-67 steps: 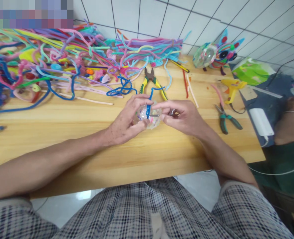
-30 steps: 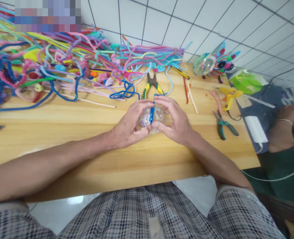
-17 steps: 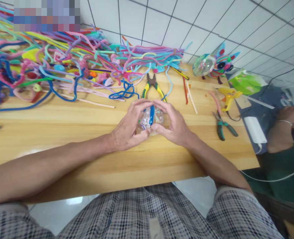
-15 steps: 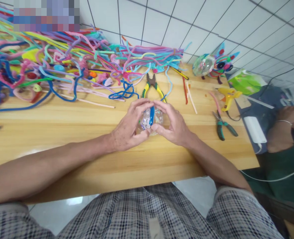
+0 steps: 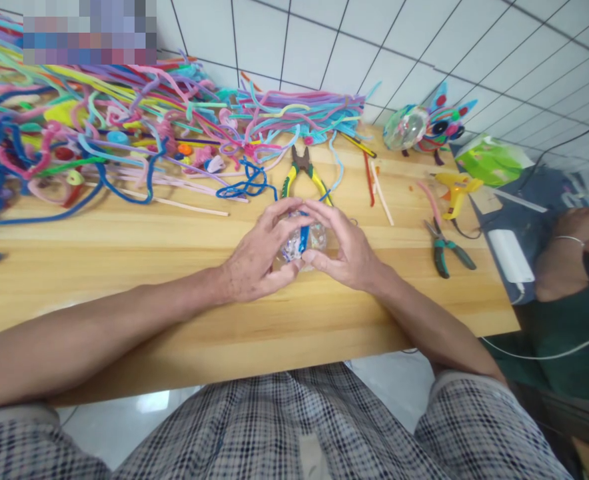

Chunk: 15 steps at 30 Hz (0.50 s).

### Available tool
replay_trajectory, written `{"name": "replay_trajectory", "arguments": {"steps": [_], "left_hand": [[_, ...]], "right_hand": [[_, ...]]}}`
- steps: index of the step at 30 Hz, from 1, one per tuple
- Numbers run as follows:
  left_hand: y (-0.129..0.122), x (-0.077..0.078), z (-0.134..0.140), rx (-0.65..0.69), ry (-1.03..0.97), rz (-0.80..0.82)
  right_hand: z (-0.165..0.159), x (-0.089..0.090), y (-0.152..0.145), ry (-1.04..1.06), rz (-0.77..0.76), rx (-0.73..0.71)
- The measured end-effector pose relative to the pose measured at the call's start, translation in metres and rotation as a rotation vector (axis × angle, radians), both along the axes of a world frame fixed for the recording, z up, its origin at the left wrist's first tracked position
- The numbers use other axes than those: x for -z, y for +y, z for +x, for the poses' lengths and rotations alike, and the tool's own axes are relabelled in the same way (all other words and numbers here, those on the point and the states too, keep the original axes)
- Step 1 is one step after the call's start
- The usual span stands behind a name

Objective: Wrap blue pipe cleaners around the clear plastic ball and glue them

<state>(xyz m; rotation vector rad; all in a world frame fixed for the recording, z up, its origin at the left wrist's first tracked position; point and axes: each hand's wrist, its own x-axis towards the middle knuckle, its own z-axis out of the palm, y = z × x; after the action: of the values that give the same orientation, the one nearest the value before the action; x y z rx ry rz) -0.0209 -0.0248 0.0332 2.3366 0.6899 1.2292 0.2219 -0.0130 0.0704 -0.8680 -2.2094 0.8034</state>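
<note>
A clear plastic ball [image 5: 318, 239] with small shiny bits inside rests low over the table, between my hands. A blue pipe cleaner [image 5: 304, 238] runs across its middle. My left hand [image 5: 259, 253] curls round the ball's left side, its thumb at the near edge. From the right, my right hand [image 5: 343, 250] cups the other side, thumb pressed by the blue strip. The fingertips of both hands meet at the far side and hide part of the ball. Just beyond them lie yellow-and-green pliers [image 5: 302, 167], jaws pointing away.
Colourful pipe cleaners [image 5: 124, 133] heap along the left and back. At the right are a yellow glue gun [image 5: 452, 190], dark green pliers [image 5: 447, 253] and a finished animal figure [image 5: 424, 127]. A white power adapter [image 5: 510, 257] sits near another person's arm [image 5: 564, 260].
My hands keep the same hold on the ball, with the left fingers slightly further over its top. The whole view has shifted very little.
</note>
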Motion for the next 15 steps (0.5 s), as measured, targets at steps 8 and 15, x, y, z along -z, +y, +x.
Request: {"name": "replay_trajectory", "arguments": {"steps": [8, 15], "left_hand": [[0.0013, -0.0004, -0.0001, -0.013, 0.01, -0.003], [0.0017, 0.0012, -0.0009, -0.01, 0.01, 0.001]], "right_hand": [[0.0018, 0.0048, -0.0007, -0.002, 0.088, 0.052], [0.0004, 0.0064, 0.0015, 0.025, 0.196, 0.027]]}}
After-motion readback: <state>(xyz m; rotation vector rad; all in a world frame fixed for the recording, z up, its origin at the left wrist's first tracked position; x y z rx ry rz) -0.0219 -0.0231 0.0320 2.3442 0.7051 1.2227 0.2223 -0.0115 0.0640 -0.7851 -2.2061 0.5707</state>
